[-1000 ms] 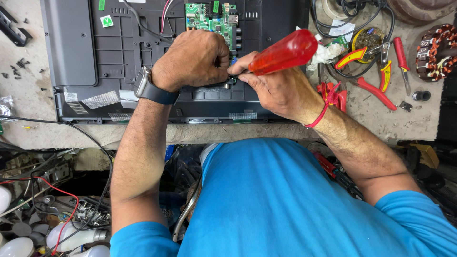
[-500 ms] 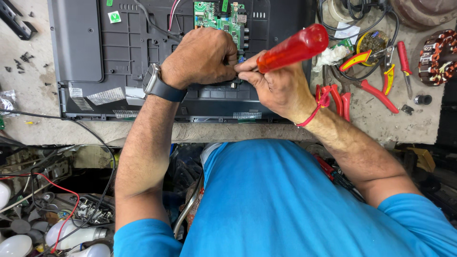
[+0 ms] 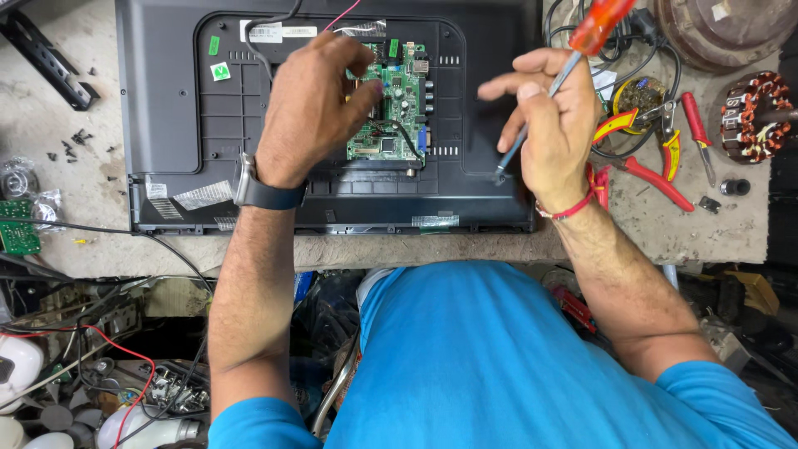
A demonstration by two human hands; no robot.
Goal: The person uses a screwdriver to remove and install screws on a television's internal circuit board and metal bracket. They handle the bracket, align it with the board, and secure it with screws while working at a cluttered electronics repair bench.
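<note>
Screwdriver (image 3: 555,79) sits pinched in the right hand (image 3: 553,125), tip down on the black back panel (image 3: 166,100) lying on the counter (image 3: 41,141). The left hand (image 3: 312,104) rests loosely curled at the green circuit board (image 3: 399,108); pliers (image 3: 657,158) lie to the right.

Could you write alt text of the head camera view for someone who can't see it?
A person's right hand holds a red-handled screwdriver with its tip on the back of a dark flat-screen set. The left hand rests at the exposed green circuit board, with pliers on the bench.

bright, even light | soft shadows | sharp, no blur
</note>
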